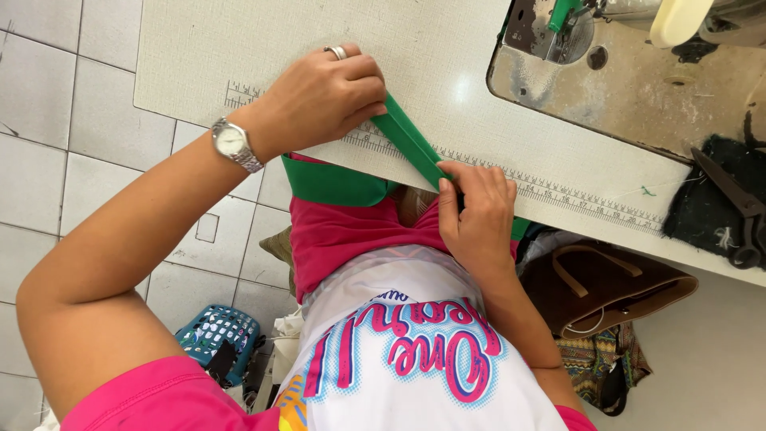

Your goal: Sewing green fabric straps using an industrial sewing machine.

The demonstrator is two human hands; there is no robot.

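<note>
She pins the green fabric strip (411, 142) taut along the desk's (447, 72) printed ruler: left hand (319, 100) fingers press one end flat, right hand (476, 211) fingers pinch the other.

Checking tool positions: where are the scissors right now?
The dark scissors lie at the far right edge of the head view, on a dark cloth on the sewing table, right of both hands.

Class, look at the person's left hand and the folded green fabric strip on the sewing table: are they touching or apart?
Touching. The head view shows the left hand pressing its fingers flat on the upper end of the green fabric strip, with no gap between them.
</note>
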